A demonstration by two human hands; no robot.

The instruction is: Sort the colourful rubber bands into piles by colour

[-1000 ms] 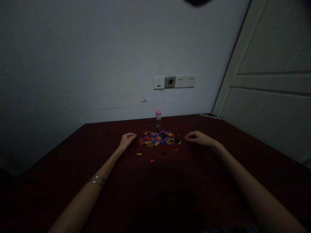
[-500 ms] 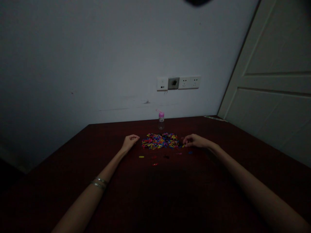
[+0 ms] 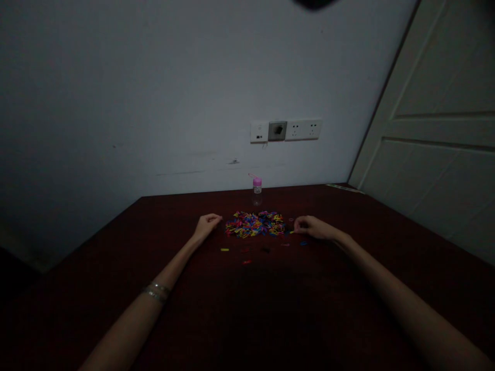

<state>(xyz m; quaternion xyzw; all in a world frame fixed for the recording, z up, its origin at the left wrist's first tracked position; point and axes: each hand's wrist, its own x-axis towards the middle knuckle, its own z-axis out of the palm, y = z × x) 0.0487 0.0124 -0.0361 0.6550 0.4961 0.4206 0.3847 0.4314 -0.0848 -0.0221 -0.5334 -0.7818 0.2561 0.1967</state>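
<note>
A heap of small coloured clips, looped like paper clips or stitch markers, lies in the middle of the dark red table. My left hand rests just left of the heap, fingers curled together; whatever it may hold is hidden. At the heap's right edge, my right hand pinches at a small yellow clip by its fingertips. In front of the heap lie single clips: a yellow one, a red one, a black one, a pink one and a blue one.
Behind the heap stands a small clear bottle with a pink cap. The wall at the back carries a row of sockets. A pale panelled door rises on the right. A thin strip lies at the table's back right.
My right hand has shifted slightly right, and the yellow clip at its fingertips lies flatter. The left hand stays in place. The view has turned a little.
</note>
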